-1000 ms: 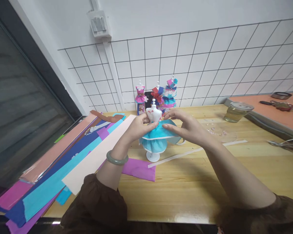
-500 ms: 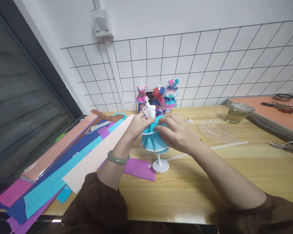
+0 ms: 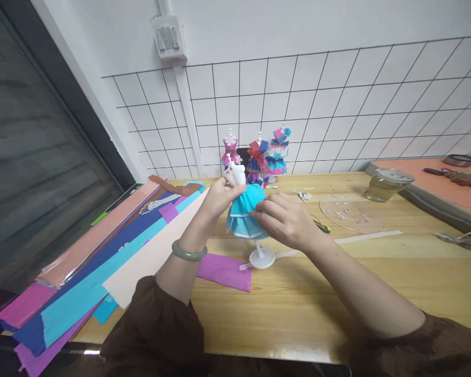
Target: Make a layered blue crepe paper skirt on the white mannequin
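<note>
A small white mannequin (image 3: 235, 174) on a round white base (image 3: 262, 258) leans to the left in front of me. Around its lower part hangs a layered turquoise paper skirt (image 3: 248, 200) with white edging. My left hand (image 3: 219, 198) grips the mannequin at the waist, thumb across the top of the skirt. The fingers of my right hand (image 3: 284, 220) are pinched on the skirt's right edge, at the upper layer's hem. Just beyond my right hand lies a yellow and black tool (image 3: 322, 224), partly hidden by it.
Long crepe paper sheets (image 3: 82, 301) are piled at the left, with a purple piece (image 3: 225, 272) near the base. Several dressed mannequins (image 3: 278, 152) stand at the wall. To the right are a clear plate of beads (image 3: 351, 214), a lidded cup (image 3: 387, 186) and a white strip (image 3: 371, 237).
My right hand has moved down from the top of the skirt to its hem and closed there. The mannequin tilts further left. More of the yellow and black tool shows.
</note>
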